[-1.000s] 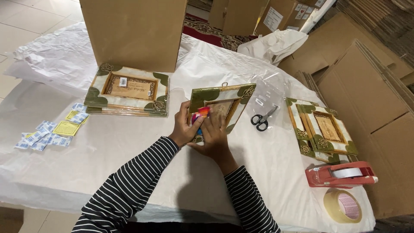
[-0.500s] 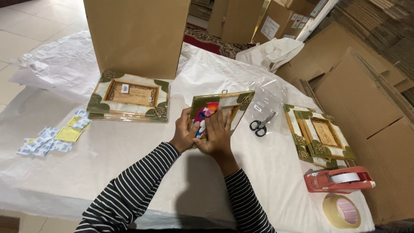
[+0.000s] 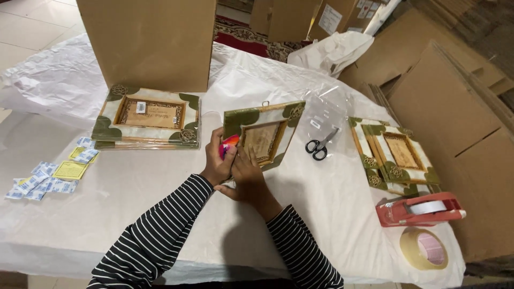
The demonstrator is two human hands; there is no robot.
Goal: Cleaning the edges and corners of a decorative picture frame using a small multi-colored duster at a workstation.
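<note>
Our left hand (image 3: 217,163) grips a small pink and orange tool (image 3: 229,144) against the green-cornered frame (image 3: 263,134), which stands tilted just beyond our knuckles, while our right hand (image 3: 247,174) presses its lower edge. If we push too hard, we judge the frame could slip rightward toward the scissors (image 3: 318,145), or the tool could scratch its face.

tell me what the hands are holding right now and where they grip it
The left hand grips a small pink and orange object by its lower end. The right hand steadies the green and cream decorative frame at its lower left edge.
</note>
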